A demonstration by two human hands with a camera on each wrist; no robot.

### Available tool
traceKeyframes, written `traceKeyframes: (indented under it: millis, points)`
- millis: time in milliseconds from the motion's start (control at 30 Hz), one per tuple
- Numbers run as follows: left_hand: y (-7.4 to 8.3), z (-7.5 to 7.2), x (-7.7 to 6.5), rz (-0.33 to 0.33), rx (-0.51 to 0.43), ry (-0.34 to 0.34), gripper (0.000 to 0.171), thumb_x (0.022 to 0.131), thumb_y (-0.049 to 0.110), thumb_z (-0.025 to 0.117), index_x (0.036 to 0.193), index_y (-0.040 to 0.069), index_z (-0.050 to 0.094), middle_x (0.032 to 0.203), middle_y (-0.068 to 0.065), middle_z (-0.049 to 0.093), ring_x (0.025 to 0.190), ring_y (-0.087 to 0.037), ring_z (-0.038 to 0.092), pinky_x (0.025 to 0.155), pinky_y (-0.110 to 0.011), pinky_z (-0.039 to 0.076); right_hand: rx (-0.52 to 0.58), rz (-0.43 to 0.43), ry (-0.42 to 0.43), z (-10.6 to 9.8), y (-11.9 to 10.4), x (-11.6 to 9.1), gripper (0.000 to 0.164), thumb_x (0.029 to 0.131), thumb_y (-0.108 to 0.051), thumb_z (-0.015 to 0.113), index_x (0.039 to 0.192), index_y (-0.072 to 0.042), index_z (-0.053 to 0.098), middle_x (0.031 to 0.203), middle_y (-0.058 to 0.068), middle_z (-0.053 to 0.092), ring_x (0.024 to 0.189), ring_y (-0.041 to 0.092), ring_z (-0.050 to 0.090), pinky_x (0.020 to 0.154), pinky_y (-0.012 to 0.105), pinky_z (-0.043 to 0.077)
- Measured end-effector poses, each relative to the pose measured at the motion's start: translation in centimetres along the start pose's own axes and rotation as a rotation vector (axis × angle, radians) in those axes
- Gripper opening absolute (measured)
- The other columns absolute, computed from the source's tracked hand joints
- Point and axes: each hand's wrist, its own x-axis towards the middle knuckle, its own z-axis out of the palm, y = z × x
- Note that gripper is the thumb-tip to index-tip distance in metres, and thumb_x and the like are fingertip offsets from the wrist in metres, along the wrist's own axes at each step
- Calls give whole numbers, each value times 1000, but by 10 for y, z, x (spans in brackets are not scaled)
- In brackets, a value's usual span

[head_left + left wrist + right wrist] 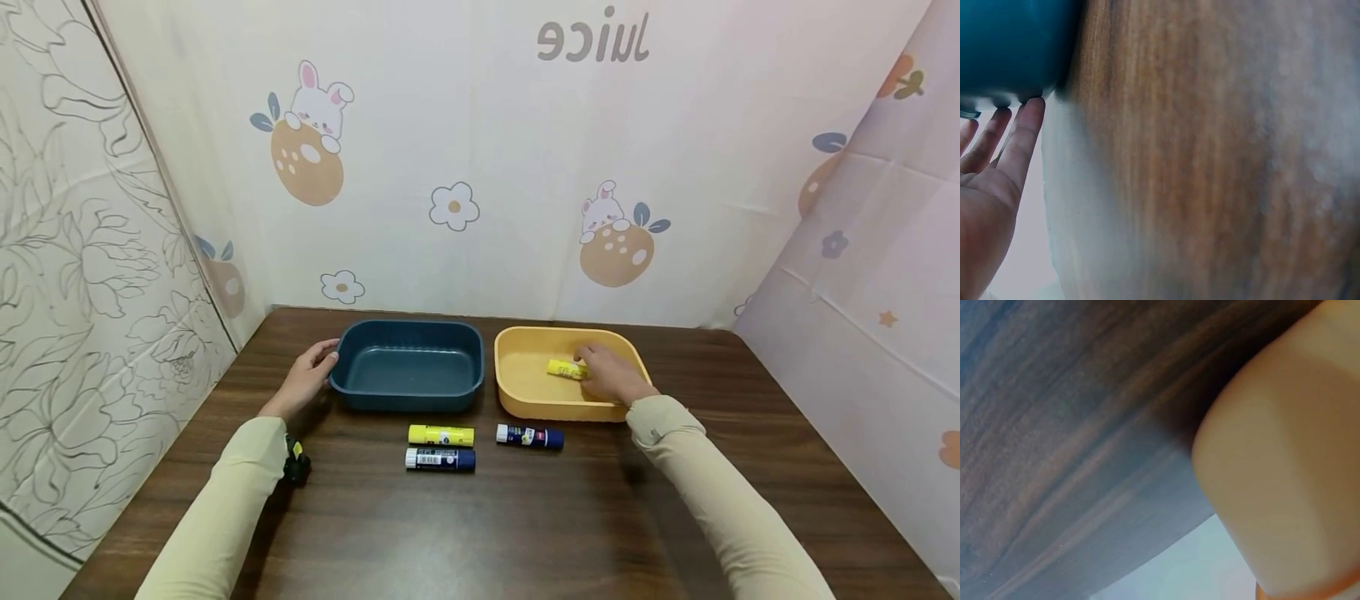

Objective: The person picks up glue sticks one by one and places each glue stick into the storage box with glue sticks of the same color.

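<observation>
My left hand [306,379] touches the left side of a dark blue plastic basin [407,402]. In the left wrist view, its straight fingertips [1034,112] meet the basin's outer wall [1013,50]. Inside a yellow basin [566,411], my right hand [609,372] pinches the right end of a yellow glue stick [564,369]. The right wrist view has only the yellow basin's outer wall [1285,456], with the hand out of sight. On the table in front lie a second yellow glue stick [441,435], a navy glue stick with a white end [440,459] and another navy one [529,437].
Both basins stand side by side near the back edge of the dark wooden table [480,533]. A printed curtain [465,125] hangs right behind them, and further curtains flank the table. A small black device [297,463] sits at the left wrist.
</observation>
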Motion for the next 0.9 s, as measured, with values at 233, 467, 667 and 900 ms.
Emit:
traceKeyframes:
  millis: [233, 467, 667, 900]
  points:
    - [1, 2, 0, -4, -5, 0, 48, 96, 33, 34, 137, 9, 27, 133, -20, 34, 114, -33, 39, 82, -45, 44, -28, -107, 125, -17, -4, -10, 36, 73, -10, 66, 106, -1, 53, 99, 15, 53, 87, 29, 52, 73, 42, 42]
    - [1, 1, -1, 0, 2, 7, 48, 96, 33, 34, 136, 8, 28, 133, -20, 34, 114, -34, 39, 81, -44, 45, -91, -247, 265, -34, -17, -21, 35, 70, -12, 69, 101, -1, 57, 92, 13, 56, 85, 27, 52, 75, 42, 42]
    - [-1, 0, -1, 27, -5, 2, 49, 96, 32, 34, 137, 6, 27, 131, -21, 35, 114, -34, 39, 80, -43, 45, -106, -289, 285, -44, -32, -34, 33, 72, -15, 68, 100, -2, 58, 91, 8, 54, 84, 23, 50, 76, 41, 41]
    - [-2, 1, 0, 28, -9, -3, 49, 96, 32, 34, 137, 7, 27, 131, -21, 35, 114, -34, 39, 80, -43, 45, -116, -399, 369, -50, -52, -48, 32, 69, -14, 69, 98, -5, 58, 87, 6, 53, 79, 22, 50, 68, 38, 42]
